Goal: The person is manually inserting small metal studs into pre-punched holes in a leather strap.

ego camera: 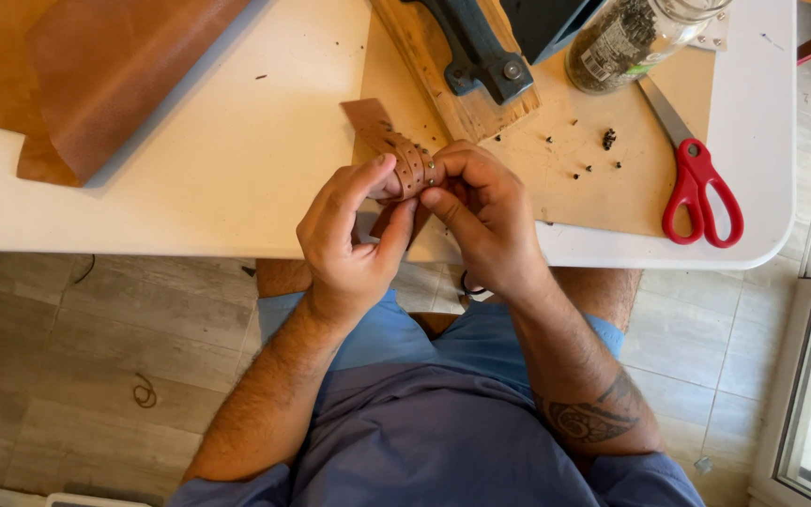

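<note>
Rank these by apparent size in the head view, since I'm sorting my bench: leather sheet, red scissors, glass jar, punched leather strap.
1. leather sheet
2. red scissors
3. glass jar, cropped by the frame, so unsure
4. punched leather strap, partly hidden by both hands

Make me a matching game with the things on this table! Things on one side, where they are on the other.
Things:
1. scissors
2. glass jar
3. leather strap
4. leather sheet

Places:
A. far left of the table
B. held in both hands
C. right edge, red handles toward the person
D. top right, lying tilted

Pairs: 1-C, 2-D, 3-B, 4-A
</note>
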